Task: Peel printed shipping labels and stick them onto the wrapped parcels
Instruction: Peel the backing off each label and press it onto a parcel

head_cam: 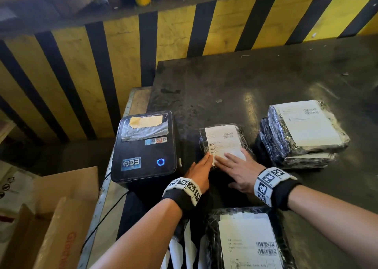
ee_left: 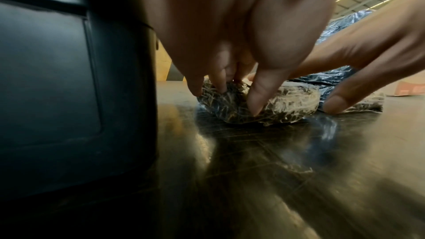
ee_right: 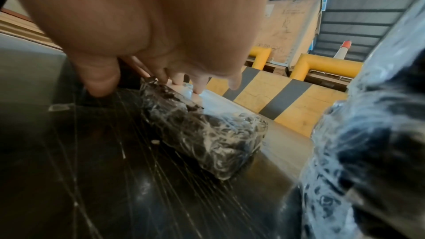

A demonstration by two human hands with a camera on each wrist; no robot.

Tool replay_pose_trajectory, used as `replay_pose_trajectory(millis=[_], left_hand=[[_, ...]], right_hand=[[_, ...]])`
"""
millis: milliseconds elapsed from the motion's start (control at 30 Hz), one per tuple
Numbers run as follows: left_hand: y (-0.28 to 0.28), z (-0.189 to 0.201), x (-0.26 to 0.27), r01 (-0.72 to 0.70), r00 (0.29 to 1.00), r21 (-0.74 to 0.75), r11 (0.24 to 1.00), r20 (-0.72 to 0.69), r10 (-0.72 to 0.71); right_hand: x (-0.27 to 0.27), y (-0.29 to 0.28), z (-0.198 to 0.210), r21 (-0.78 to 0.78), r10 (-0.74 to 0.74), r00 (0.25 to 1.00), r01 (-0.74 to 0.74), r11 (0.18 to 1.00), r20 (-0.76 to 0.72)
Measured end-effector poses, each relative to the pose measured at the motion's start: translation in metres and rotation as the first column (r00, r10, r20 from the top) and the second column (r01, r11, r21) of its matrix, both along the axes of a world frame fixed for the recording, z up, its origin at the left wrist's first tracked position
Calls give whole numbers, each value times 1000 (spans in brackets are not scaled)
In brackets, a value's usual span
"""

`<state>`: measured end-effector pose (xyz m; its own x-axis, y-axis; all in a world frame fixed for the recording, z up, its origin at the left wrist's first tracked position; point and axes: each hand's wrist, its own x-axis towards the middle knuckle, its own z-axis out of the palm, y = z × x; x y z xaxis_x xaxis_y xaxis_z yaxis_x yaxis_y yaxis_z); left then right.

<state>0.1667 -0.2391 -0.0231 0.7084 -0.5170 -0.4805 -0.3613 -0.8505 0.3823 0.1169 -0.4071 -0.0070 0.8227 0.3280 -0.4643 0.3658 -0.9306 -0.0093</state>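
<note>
A small parcel wrapped in black plastic film lies on the dark table, with a white shipping label on its top. My left hand reaches in from the left, its straight fingers touching the label's near left corner. In the left wrist view its fingertips press on the parcel. My right hand lies flat on the label's near end. In the right wrist view its fingers press on the label atop the parcel.
A black label printer stands just left of the parcel, a cable trailing from it. Two labelled parcels are stacked at the right. Another labelled parcel lies near me. Cardboard boxes sit lower left; a yellow-black barrier runs behind.
</note>
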Motion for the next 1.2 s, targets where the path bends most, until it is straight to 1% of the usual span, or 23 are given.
replay_pose_trajectory(millis=[100,233,400,467,667,767,833,900,967,1033,1100,1200], left_hand=[[0,0,-1,15,999,-34,999,31,-14],[1,1,-1,17,999,-39,999,48,-15],[0,-3,0,-5,1000,-16,1000,2,5],[1,-2,1,11,1000,-6,1000,14,-10],[3,-1,-1,44,999,-3,999,27,-43],[3,1,-2,68,995,18,998,77,-69],[5,2,-6,56,994,23,998,92,-58],[12,-3,-15,14,997,24,1000,76,-15],[21,-10,-24,-31,999,33,999,38,29],[28,-19,-30,-55,998,59,997,5,55],[31,-25,-33,-36,999,102,994,-9,37],[33,-33,-35,26,1000,183,983,-3,-25]], right_hand=[[2,1,-4,-19,-5,999,6,1000,31],[-1,-3,-10,-28,4,998,-2,1000,62],[-2,-6,-11,-37,1,998,2,999,70],[-5,-9,-11,-23,-9,997,11,1000,79],[-20,-33,-8,-55,-123,991,125,991,48],[-25,-36,-6,-58,-162,986,165,985,48],[-26,-33,-3,-23,-197,980,198,980,31],[-26,-32,1,60,-252,967,251,966,19],[-22,-31,5,201,-347,936,330,922,56],[-9,-31,5,341,-475,874,418,842,102],[11,-28,0,411,-623,781,554,724,43],[35,-24,-11,375,-765,631,745,551,-130]])
